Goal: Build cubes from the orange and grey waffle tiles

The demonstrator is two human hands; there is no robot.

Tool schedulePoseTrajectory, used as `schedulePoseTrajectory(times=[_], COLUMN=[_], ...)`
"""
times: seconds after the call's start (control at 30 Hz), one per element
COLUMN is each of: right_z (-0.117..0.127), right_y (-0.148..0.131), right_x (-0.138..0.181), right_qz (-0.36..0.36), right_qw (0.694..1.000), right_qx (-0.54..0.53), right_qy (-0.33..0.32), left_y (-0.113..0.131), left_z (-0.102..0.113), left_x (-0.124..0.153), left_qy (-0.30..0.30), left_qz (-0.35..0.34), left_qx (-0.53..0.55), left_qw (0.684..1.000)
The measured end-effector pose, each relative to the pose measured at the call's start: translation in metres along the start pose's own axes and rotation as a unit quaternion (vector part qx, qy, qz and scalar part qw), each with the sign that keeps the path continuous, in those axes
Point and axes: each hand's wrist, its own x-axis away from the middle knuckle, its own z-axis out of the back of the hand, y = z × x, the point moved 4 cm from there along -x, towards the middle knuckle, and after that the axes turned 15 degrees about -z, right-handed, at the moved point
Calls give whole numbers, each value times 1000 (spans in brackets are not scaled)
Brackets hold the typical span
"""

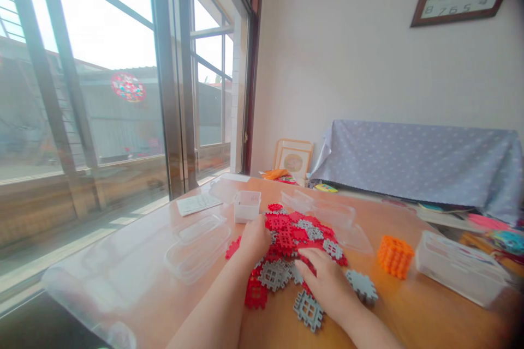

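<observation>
A heap of red interlocking plastic tiles (282,237), with grey ones mixed in, lies on the wooden table. My left hand (257,237) reaches in at the heap's left side beside the red tiles; its fingertips are turned away from me and hidden. Over the heap's near right side, my right hand (325,275) has its thumb and fingers apart, touching or just above the tiles, with nothing seen in it. Grey toothed tiles lie close by: one grey tile (308,311) below my right hand and another grey tile (362,286) to its right.
A small white box (246,207) stands behind my left hand. Clear plastic lids or trays (200,245) lie to the left. On the right are a stack of orange tiles (395,257) and a translucent container (460,270). A booklet (199,204) sits near the window.
</observation>
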Motion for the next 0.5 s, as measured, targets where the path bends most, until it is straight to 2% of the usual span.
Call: schedulePoseTrajectory(times=[0.1,0.27,0.43,0.5], right_z=[3,8,4,1], right_y=[0,-9,-12,-10], right_x=[0,6,7,6], right_qz=[-2,-9,-6,-3], right_qw=[1000,999,998,998], right_qx=[17,40,55,58], right_qy=[15,14,-11,-17], left_y=[3,11,9,5], left_z=[0,0,0,-1], left_x=[7,11,9,7], left_qy=[-20,-91,-78,-53], left_qz=[10,3,-26,-27], left_qx=[-74,-211,-180,-98], left_qw=[997,973,980,993])
